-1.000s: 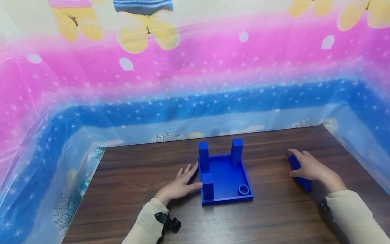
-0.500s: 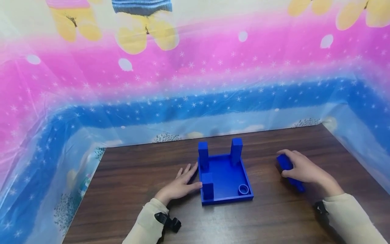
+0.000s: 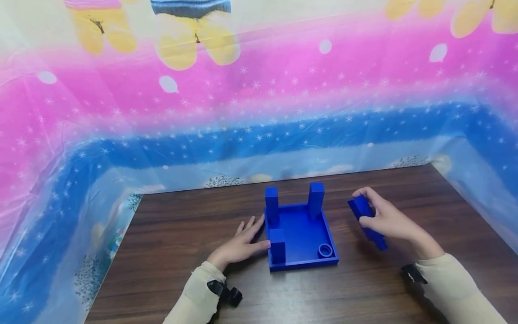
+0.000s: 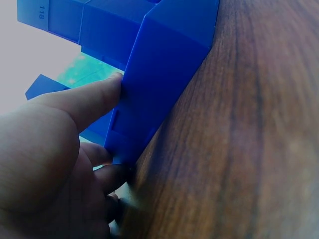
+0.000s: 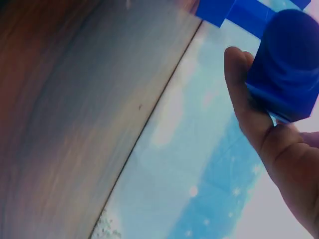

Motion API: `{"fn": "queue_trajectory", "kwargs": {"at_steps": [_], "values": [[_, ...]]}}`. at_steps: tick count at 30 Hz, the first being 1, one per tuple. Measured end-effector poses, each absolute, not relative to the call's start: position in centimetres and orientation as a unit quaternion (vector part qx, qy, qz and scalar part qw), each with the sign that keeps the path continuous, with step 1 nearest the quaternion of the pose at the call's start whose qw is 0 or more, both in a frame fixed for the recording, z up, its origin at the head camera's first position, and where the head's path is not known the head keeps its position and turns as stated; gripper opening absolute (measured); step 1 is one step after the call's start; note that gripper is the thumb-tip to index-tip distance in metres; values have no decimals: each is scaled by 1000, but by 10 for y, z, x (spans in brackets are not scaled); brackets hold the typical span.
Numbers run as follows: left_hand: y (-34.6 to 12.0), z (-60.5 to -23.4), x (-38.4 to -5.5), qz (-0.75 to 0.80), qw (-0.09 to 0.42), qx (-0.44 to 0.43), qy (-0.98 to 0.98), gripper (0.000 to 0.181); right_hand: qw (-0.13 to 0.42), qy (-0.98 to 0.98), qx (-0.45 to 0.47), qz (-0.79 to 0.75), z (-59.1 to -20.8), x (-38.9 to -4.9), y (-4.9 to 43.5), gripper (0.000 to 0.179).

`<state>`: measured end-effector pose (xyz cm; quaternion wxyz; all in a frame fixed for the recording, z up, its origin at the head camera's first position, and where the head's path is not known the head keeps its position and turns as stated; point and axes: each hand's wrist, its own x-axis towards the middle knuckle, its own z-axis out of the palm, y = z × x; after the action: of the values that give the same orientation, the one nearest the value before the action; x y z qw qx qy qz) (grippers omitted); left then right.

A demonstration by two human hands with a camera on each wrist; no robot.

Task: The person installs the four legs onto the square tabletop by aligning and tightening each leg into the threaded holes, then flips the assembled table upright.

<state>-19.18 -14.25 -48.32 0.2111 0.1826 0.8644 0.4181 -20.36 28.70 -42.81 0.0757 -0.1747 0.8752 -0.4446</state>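
A shallow square blue tray has upright blue posts at its far left, far right and near left corners. A round ring socket marks the near right corner. My left hand lies along the tray's left side, fingers stretched out. In the left wrist view, the thumb touches the tray's outer wall. My right hand, right of the tray, grips a loose blue post between thumb and fingers. The post slants, and its round peg end shows in the right wrist view.
Both the tray and my left hand rest on a dark wood-grain table. A patterned pink and blue cloth hangs behind the table and along both sides. Black wrist-camera straps sit on my cream sleeves.
My right hand has moved left toward the tray, bringing the gripped post along and raising it from the tabletop. The left hand and the tray hold their places.
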Motion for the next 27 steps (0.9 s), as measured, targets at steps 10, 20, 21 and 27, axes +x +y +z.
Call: {"fn": "queue_trajectory", "kwargs": {"at_steps": [10,20,21,27], "values": [[-143,-484,-192,417,211,183,865,87,96,749,-267,-598,-434,-207,264,50],[-144,-483,-192,418,206,203,861,91,151,692,-287,-645,-427,-201,242,43],[-144,-483,-192,418,204,205,861,92,157,686,-288,-650,-426,-200,240,43],[-144,-484,-191,422,198,212,859,94,171,673,-297,-655,-427,-197,231,41]]}}
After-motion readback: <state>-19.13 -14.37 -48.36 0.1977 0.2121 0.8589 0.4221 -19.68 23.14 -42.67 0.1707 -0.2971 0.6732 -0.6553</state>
